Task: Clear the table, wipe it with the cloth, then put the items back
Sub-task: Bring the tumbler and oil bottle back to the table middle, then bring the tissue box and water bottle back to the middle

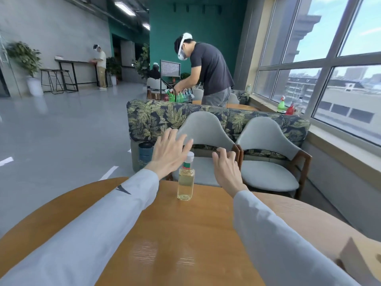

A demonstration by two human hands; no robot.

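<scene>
A clear bottle (186, 180) of pale yellow liquid with a white cap stands upright near the far edge of the round wooden table (160, 234). My left hand (170, 154) hovers just left of and above the bottle's cap, fingers spread, holding nothing. On the bottle's right, my right hand (227, 169) is raised with its fingers loosely curled and apart, also holding nothing. Both arms in pale sleeves stretch across the tabletop. No cloth is in view.
Two grey padded chairs (268, 159) stand beyond the table, backed by a leaf-patterned sofa (156, 118). A dark blue bin (145, 152) sits at the left of the chairs. A cardboard box corner (362, 256) lies at the lower right. A person (208, 71) bends over bottles further back.
</scene>
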